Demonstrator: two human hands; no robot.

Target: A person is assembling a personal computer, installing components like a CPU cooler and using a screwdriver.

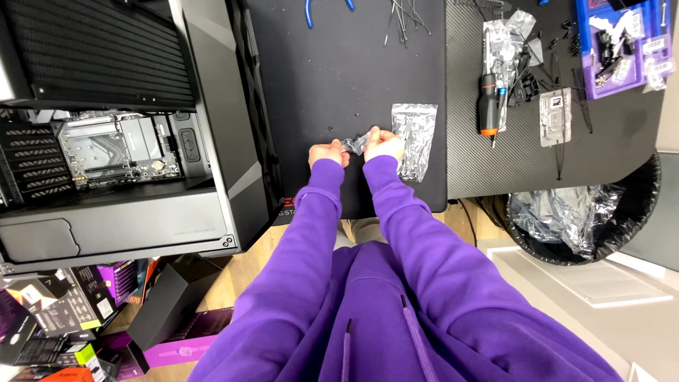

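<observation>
Small clear plastic bag (356, 143) pinched between left hand (327, 153), right hand (384, 145), larger clear bag (415, 138) beside.

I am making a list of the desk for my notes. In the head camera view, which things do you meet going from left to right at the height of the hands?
Open computer case → left hand → small clear bag held between both hands → right hand → larger clear plastic bag on the black mat → screwdriver with orange band → small silver packet.
</observation>
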